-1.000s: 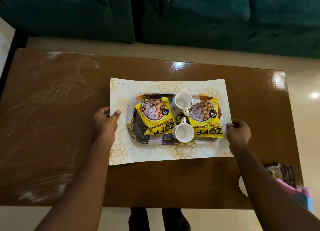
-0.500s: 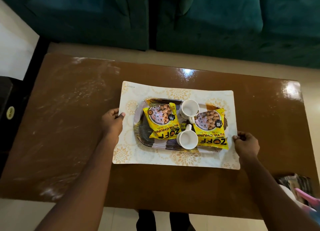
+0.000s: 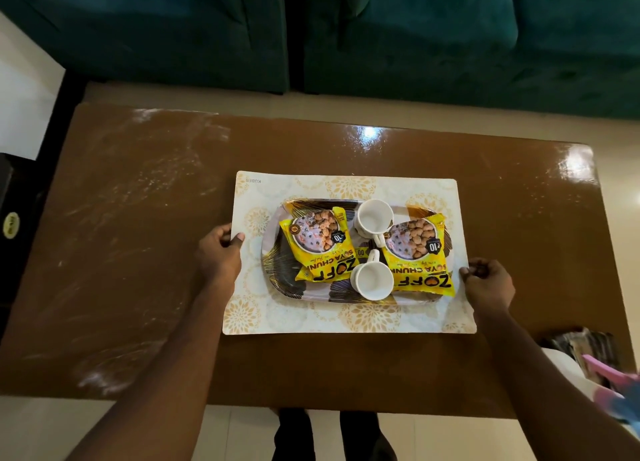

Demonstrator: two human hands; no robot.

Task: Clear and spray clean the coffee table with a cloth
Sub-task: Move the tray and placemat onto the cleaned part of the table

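A glossy brown coffee table [image 3: 145,252] carries a cream placemat [image 3: 346,187] with gold flowers. On the mat lies a patterned tray [image 3: 277,280] holding two yellow snack packets [image 3: 320,249] [image 3: 419,263] and two white cups [image 3: 374,218] [image 3: 372,280]. My left hand [image 3: 220,256] pinches the mat's left edge. My right hand [image 3: 486,284] grips the mat's right edge. White dusty smears cover the table's left half.
A dark green sofa [image 3: 346,34] stands beyond the table's far edge. Folded cloths and a pink and blue item [image 3: 602,374] sit at the table's near right corner. A dark cabinet [image 3: 14,235] is at the far left. Pale floor surrounds the table.
Both hands keep their hold on the mat's edges. The view has shifted so the table and mat sit lower and further right in the frame.
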